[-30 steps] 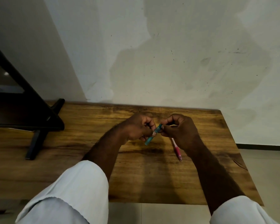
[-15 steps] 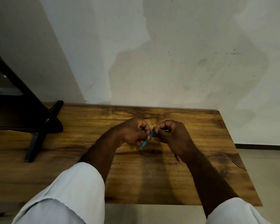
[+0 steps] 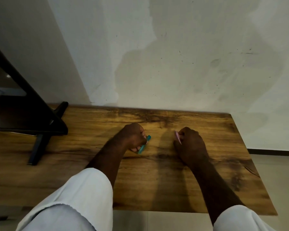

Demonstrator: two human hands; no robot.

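Left hand (image 3: 132, 136) clenched round a teal pen (image 3: 141, 149), fingers curled over its middle; both ends stick out, far end by the knuckles, near end low over the wood. Right hand (image 3: 190, 142) pinches a pink pen (image 3: 177, 137) between thumb and fingertips, most of it hidden under the palm. The hands are apart, both low over the middle of the wooden table (image 3: 157, 189); whether they touch it I cannot tell. Judgement: both pens are light, stiff, smooth plastic that rolls easily and slips under a loose pinch, so take each at mid-barrel, not at the tip. White sleeves (image 3: 77, 197) near. A black stand (image 3: 40, 130) sits on the table, far left. Stained wall (image 3: 173, 64) behind.
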